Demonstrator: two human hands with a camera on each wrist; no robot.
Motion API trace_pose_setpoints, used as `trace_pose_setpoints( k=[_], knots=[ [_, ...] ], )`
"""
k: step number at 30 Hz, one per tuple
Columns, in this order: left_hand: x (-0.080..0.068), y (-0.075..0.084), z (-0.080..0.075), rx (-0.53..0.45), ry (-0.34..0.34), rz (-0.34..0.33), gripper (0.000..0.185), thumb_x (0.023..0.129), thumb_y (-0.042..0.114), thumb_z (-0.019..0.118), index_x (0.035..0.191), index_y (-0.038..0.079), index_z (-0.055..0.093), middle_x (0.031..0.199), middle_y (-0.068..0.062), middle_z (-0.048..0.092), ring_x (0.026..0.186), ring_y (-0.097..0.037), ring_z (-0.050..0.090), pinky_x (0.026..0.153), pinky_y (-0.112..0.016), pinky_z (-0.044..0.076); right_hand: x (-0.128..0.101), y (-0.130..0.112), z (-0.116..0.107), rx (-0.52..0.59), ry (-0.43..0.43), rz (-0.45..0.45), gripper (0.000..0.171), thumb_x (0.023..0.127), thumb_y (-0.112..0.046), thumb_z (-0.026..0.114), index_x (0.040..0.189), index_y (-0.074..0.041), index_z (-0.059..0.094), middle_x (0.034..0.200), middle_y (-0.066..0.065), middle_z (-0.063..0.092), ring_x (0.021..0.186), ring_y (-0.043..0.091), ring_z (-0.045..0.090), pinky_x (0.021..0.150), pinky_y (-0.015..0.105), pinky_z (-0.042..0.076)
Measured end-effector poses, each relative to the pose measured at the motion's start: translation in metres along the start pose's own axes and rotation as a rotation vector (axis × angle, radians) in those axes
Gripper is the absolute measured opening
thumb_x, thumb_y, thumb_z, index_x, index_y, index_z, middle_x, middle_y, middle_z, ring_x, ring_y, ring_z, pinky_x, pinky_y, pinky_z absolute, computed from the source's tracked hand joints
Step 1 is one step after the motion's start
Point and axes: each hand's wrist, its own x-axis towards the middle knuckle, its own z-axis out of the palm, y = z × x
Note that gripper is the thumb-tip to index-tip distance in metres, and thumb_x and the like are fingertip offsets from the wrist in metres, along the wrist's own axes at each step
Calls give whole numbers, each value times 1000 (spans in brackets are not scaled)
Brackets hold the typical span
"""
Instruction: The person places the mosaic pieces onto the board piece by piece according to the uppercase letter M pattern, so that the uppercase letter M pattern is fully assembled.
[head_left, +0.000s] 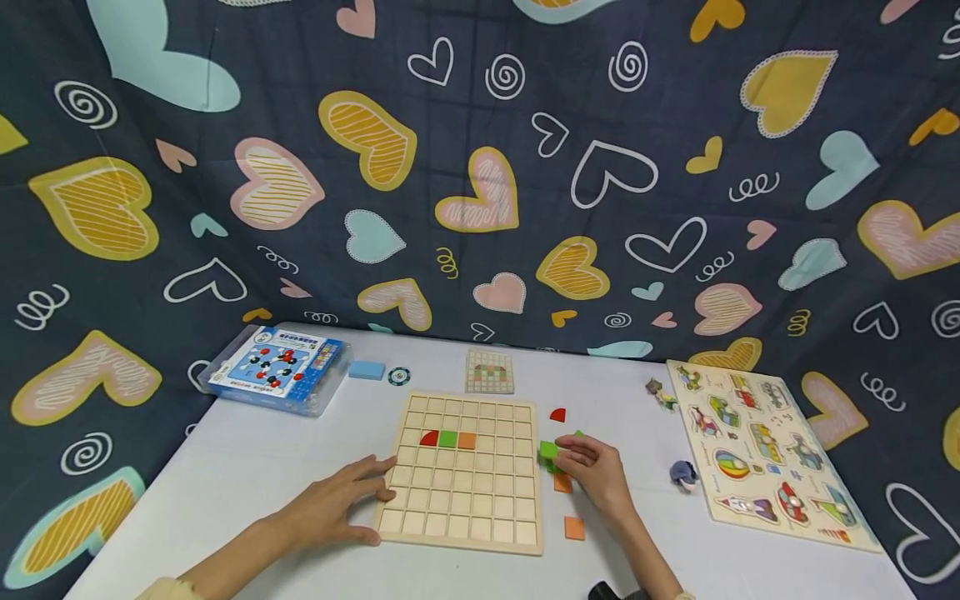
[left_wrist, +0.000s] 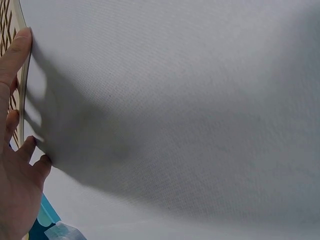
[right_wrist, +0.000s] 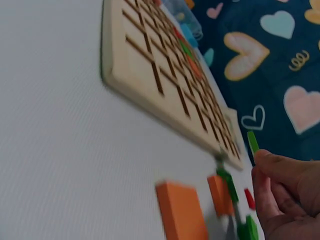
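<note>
the right hand (head_left: pixel 597 472) pinched a thin green tile (right_wrist: pixel 253 142); the left hand (head_left: pixel 337 502), unclenched, touched a pale wooden gridded board (head_left: pixel 462 504).

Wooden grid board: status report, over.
Left hand touching left edge of wooden grid board. Right hand pinching green tile. Red, green, orange pieces seated. No obstruction visible.

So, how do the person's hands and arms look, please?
The left hand and right hand are bare and ungloved. A pale yellow sleeve edge shows on each forearm. Something black and rounded shows beside the right forearm.
</note>
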Motion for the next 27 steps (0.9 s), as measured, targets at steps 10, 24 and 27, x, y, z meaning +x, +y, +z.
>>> trace_pose_setpoints(
  k=[10,24,27],
  knots=[
    [0,0,0,0,5,-2,46,75,56,70,110,27,64,149,-9,39,133,-46,34,88,-67,43,14,-8,33,-1,-39,-98,25,77,10,72,102,8,67,98,21,69,87,25,68,72,19,55],
    [0,0,1,-6,0,-16,48,74,56,70,110,26,64,149,-8,39,134,-44,34,90,-65,43,25,-9,69,-255,-108,-268,23,72,10,76,94,4,70,85,14,71,73,19,67,64,21,55],
    [0,0,1,-5,1,-19,48,74,57,70,111,27,64,150,-7,39,134,-43,33,91,-65,43,24,-7,72,-251,-119,-297,22,72,12,75,93,5,69,85,16,70,73,21,68,64,21,55]
  ],
)
